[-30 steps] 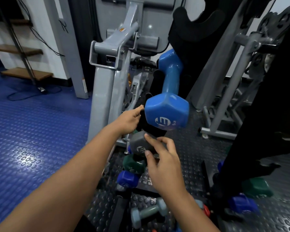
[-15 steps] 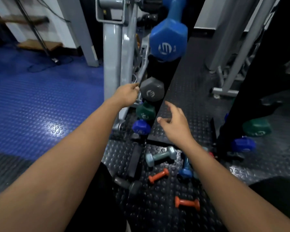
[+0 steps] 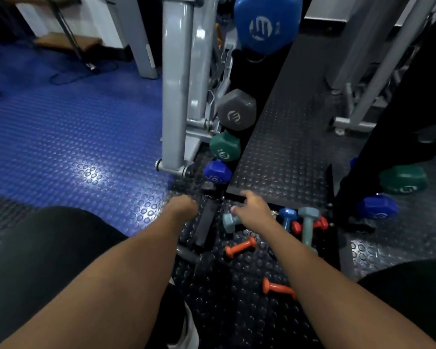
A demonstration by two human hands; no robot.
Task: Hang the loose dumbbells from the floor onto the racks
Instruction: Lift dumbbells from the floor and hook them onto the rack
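A pale grey-green dumbbell [image 3: 229, 221] lies on the black studded floor [image 3: 282, 157], the right hand [image 3: 254, 210] over its handle, fingers loosely spread, grip not yet closed. At 9 o'clock the left hand [image 3: 183, 206] looks curled, holding nothing I can tell. At 12 o'clock, the rack [image 3: 239, 79] carries four dumbbells

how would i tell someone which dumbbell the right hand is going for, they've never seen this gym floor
Start at the dark rack holding a column of big blue, grey, green and purple dumbbells; a pile of small ones lies on the black mat at its foot. The one meant is the pale grey-blue dumbbell at the pile's left edge, directly under the right hand. Its twin lies farther right, beside red and blue ones.
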